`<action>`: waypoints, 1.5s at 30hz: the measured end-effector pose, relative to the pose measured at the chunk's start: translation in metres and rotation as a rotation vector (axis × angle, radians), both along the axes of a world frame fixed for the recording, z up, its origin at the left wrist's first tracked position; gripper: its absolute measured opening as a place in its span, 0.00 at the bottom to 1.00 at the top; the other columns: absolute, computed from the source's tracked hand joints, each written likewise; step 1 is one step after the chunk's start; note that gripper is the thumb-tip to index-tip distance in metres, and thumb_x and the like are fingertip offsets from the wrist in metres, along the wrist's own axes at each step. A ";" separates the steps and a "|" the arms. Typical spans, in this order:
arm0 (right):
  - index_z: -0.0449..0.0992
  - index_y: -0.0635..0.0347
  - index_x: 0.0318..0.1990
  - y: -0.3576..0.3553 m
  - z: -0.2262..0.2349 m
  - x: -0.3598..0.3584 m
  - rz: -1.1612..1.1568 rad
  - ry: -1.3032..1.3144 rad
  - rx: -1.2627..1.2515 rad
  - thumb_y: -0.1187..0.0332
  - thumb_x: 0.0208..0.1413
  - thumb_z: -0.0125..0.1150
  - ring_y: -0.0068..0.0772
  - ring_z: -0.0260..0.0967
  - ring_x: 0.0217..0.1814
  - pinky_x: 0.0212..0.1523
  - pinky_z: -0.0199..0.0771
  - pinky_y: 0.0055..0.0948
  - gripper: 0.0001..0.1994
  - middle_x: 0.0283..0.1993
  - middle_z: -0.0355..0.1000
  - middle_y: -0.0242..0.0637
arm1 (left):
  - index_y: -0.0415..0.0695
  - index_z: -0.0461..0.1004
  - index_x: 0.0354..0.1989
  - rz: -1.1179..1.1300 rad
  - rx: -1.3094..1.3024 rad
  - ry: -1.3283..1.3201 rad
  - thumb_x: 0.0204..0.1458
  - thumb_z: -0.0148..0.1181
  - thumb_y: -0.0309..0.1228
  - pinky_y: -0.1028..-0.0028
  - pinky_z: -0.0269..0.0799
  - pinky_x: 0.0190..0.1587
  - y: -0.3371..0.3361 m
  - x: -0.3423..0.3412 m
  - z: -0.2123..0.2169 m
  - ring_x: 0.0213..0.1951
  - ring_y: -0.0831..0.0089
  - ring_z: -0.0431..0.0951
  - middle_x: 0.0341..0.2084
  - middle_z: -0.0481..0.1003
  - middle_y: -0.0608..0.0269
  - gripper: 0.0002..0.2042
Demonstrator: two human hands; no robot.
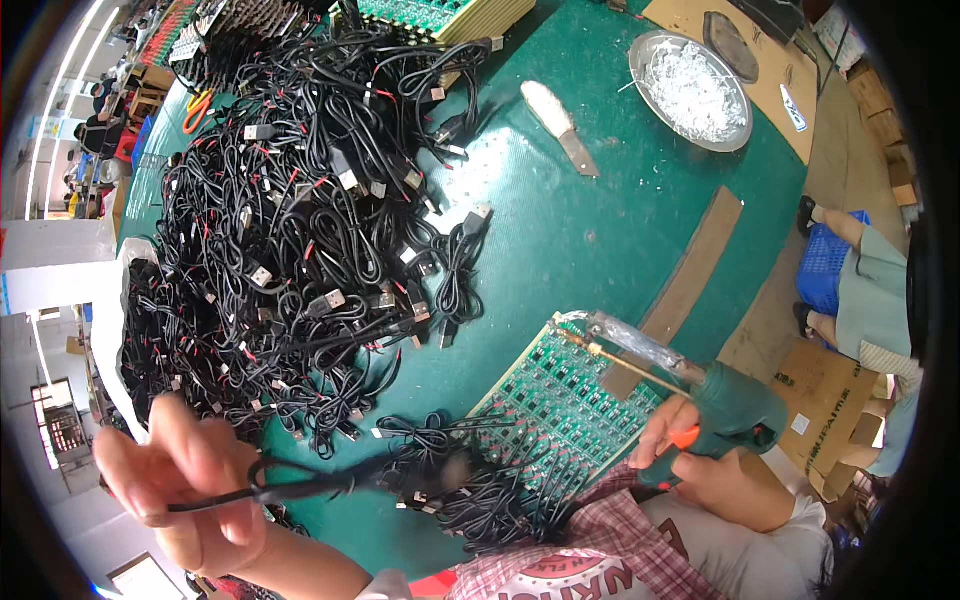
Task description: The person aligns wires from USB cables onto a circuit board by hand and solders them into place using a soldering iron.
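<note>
Between the fingers of my left hand, at the lower left, is a black USB cable; motion smears both. The cable stretches right toward a bunch of black cables lying at the board's near edge. My right hand grips a green soldering gun with an orange trigger. Its metal rod and foil-wrapped tube reach over the far part of a green circuit board panel, which carries rows of small parts. Several cables lie across the panel's near left side. A large heap of coiled black USB cables covers the table's left.
On the green table lie a knife with a wrapped handle and a flat brown strip. A metal bowl of silvery scraps stands far right. Boards are stacked at the back. Another person sits right, near a blue crate.
</note>
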State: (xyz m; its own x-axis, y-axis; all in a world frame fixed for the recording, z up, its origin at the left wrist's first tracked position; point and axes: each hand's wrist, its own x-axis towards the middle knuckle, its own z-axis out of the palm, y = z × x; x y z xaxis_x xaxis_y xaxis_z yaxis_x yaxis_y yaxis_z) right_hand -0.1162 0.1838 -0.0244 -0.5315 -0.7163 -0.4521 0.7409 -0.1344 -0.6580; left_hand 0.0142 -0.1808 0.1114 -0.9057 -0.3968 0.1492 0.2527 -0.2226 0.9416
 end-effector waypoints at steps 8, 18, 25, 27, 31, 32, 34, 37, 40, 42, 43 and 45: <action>0.67 0.50 0.52 -0.002 0.007 -0.005 0.060 0.126 0.003 0.68 0.60 0.66 0.41 0.76 0.47 0.50 0.79 0.44 0.16 0.46 0.71 0.46 | 0.41 0.54 0.71 0.273 -0.123 0.002 0.72 0.47 0.33 0.78 0.67 0.45 -0.035 0.036 0.012 0.44 0.75 0.69 0.60 0.68 0.54 0.23; 0.71 0.53 0.52 0.002 0.013 -0.012 0.308 0.166 0.235 0.69 0.64 0.60 0.34 0.76 0.39 0.43 0.78 0.35 0.11 0.42 0.76 0.44 | 0.35 0.77 0.36 -0.035 -0.563 -0.950 0.58 0.65 0.22 0.78 0.70 0.29 0.095 -0.059 -0.113 0.24 0.82 0.73 0.21 0.77 0.65 0.04; 0.83 0.52 0.42 0.016 -0.003 -0.001 0.614 1.128 0.531 0.61 0.47 0.72 0.38 0.79 0.34 0.33 0.81 0.37 0.14 0.42 0.80 0.30 | 0.36 0.77 0.35 0.136 -0.582 -0.895 0.57 0.66 0.22 0.80 0.68 0.29 0.112 -0.042 -0.129 0.25 0.85 0.71 0.21 0.77 0.68 0.04; 0.82 0.54 0.38 0.018 0.000 0.000 0.578 1.056 0.518 0.67 0.51 0.67 0.35 0.78 0.34 0.35 0.78 0.34 0.07 0.36 0.80 0.33 | 0.36 0.77 0.35 0.148 -0.525 -0.905 0.58 0.66 0.22 0.81 0.68 0.29 0.114 -0.041 -0.131 0.25 0.85 0.71 0.22 0.76 0.69 0.04; 0.82 0.56 0.35 0.018 0.003 -0.003 0.548 1.107 0.503 0.72 0.54 0.65 0.32 0.79 0.34 0.38 0.77 0.32 0.02 0.31 0.81 0.32 | 0.36 0.77 0.35 0.172 -0.534 -0.878 0.58 0.66 0.22 0.81 0.67 0.29 0.116 -0.040 -0.134 0.24 0.86 0.70 0.22 0.76 0.70 0.04; 0.82 0.56 0.35 0.017 0.003 -0.003 0.550 1.109 0.502 0.72 0.54 0.65 0.32 0.79 0.34 0.38 0.77 0.32 0.02 0.31 0.81 0.32 | 0.36 0.77 0.35 0.173 -0.532 -0.864 0.58 0.66 0.22 0.81 0.67 0.28 0.116 -0.040 -0.135 0.24 0.86 0.70 0.22 0.76 0.70 0.04; 0.81 0.55 0.36 0.016 0.003 0.000 0.509 1.071 0.525 0.71 0.54 0.65 0.32 0.79 0.34 0.38 0.77 0.32 0.03 0.31 0.81 0.31 | 0.36 0.76 0.35 0.175 -0.565 -0.855 0.58 0.66 0.22 0.81 0.68 0.28 0.116 -0.039 -0.136 0.24 0.86 0.71 0.22 0.76 0.70 0.04; 0.83 0.57 0.44 0.032 -0.014 0.002 0.546 1.346 0.440 0.63 0.39 0.73 0.36 0.80 0.35 0.31 0.83 0.31 0.21 0.42 0.78 0.38 | 0.36 0.76 0.34 0.180 -0.625 -0.841 0.57 0.66 0.22 0.80 0.68 0.28 0.116 -0.041 -0.136 0.24 0.85 0.71 0.22 0.76 0.69 0.04; 0.83 0.60 0.44 0.027 -0.009 -0.003 0.545 1.336 0.440 0.63 0.40 0.73 0.35 0.81 0.33 0.31 0.83 0.31 0.21 0.41 0.78 0.38 | 0.37 0.76 0.34 0.183 -0.671 -0.840 0.57 0.66 0.21 0.80 0.68 0.27 0.117 -0.043 -0.135 0.23 0.84 0.71 0.22 0.77 0.68 0.04; 0.82 0.62 0.44 0.023 -0.007 -0.004 0.531 1.330 0.427 0.63 0.41 0.74 0.36 0.81 0.32 0.30 0.83 0.31 0.21 0.41 0.78 0.39 | 0.37 0.76 0.34 0.182 -0.687 -0.845 0.57 0.66 0.21 0.79 0.68 0.27 0.117 -0.043 -0.136 0.22 0.84 0.72 0.21 0.77 0.67 0.04; 0.82 0.63 0.44 0.022 -0.007 -0.005 0.514 1.324 0.416 0.62 0.42 0.74 0.36 0.81 0.31 0.30 0.83 0.31 0.21 0.41 0.78 0.39 | 0.37 0.76 0.33 0.186 -0.685 -0.839 0.57 0.66 0.21 0.79 0.68 0.27 0.117 -0.043 -0.136 0.22 0.84 0.72 0.21 0.77 0.67 0.04; 0.82 0.64 0.44 0.023 -0.009 -0.005 0.520 1.326 0.405 0.62 0.42 0.74 0.36 0.81 0.31 0.30 0.83 0.31 0.21 0.40 0.78 0.39 | 0.37 0.76 0.33 0.190 -0.684 -0.836 0.57 0.66 0.21 0.79 0.68 0.27 0.118 -0.042 -0.136 0.22 0.84 0.72 0.21 0.77 0.68 0.04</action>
State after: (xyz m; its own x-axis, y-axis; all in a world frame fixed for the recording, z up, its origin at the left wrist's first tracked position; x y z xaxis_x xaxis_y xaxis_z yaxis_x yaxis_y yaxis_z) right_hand -0.1216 0.2071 -0.0333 -0.4359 -0.8977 -0.0635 -0.5104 0.3047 -0.8041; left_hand -0.0282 -0.0633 -0.0250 -0.7565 -0.6077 -0.2419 -0.5483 0.3876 0.7410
